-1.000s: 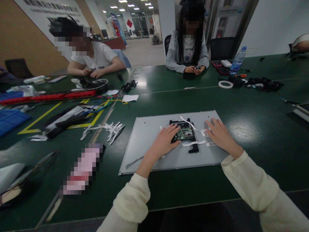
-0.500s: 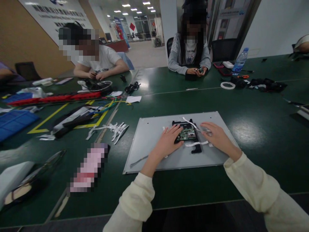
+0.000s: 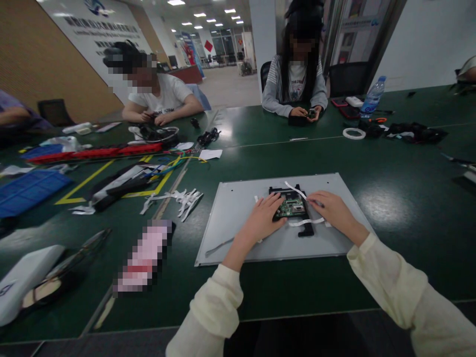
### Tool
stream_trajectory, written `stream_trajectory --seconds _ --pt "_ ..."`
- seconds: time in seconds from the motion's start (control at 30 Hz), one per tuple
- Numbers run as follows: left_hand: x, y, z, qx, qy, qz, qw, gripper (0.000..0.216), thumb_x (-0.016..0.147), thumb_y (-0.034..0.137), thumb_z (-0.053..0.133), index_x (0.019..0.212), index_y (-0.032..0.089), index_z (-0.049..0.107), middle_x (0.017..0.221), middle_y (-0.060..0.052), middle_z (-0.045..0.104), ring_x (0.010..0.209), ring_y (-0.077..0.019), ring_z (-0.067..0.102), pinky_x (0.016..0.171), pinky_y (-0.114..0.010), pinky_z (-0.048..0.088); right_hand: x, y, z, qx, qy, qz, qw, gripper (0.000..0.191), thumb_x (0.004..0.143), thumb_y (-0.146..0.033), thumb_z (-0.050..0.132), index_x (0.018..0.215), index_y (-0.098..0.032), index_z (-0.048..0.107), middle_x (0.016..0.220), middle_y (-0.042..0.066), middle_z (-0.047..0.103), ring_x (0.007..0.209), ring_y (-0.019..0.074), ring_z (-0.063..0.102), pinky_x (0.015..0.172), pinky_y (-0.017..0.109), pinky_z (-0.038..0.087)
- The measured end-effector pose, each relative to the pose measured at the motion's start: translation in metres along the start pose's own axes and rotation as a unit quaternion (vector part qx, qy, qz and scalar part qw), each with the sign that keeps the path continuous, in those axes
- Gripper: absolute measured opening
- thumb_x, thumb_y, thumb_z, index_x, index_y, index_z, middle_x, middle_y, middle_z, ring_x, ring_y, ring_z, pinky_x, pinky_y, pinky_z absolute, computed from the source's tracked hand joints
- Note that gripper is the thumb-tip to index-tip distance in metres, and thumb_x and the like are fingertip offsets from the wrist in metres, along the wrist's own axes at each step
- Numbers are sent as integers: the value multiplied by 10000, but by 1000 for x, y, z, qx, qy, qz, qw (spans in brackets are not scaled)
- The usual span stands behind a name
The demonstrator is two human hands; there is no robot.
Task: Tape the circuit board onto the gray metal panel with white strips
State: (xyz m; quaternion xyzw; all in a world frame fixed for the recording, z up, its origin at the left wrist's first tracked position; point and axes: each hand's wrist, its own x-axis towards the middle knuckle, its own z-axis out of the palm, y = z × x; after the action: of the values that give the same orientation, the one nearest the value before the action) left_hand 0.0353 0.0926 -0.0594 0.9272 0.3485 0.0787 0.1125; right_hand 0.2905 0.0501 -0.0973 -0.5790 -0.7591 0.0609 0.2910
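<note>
A black plastic frame with a green circuit board lies on a flat light-grey panel. My left hand rests on the left side of the frame, fingers stretched out across the board's edge. To the right, my right hand has thumb and fingers pinched at the lower end of a white strip. That strip runs up over the frame's top edge. A second white strip crosses the frame's lower part, below my right fingers. A thin grey strip lies by my left wrist.
Left of the panel are a pixelated pink phone-shaped item and a pile of white strips. Farther off lie a blue tray, wires, a tape roll and a water bottle. Two people sit across the table.
The whole view has shifted slightly, so things sit a little farther right. My right fingers have closed together at the strip's end. My left hand stays on the frame.
</note>
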Motion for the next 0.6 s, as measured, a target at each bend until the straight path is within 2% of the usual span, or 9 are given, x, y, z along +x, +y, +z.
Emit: stream_trajectory --seconds 0.3,0.6 --pt "2 1 0 -2 -2 -7 1000 581 885 402 486 1416 228 327 1523 -72 291 1412 -236 229 1144 -455 184 -2 -1 -4 -12 48 16 999 300 941 -296 395 1026 -198 666 1015 62 690 921 198 644 831 323 487" --pt "4 2 1 17 -3 -11 1000 572 901 419 483 1416 228 324 1514 -75 311 1403 -235 249 1134 -476 201 -1 -5 -5 -63 52 6 997 275 947 -259 412 1053 -187 655 1043 56 696 925 183 653 830 293 478"
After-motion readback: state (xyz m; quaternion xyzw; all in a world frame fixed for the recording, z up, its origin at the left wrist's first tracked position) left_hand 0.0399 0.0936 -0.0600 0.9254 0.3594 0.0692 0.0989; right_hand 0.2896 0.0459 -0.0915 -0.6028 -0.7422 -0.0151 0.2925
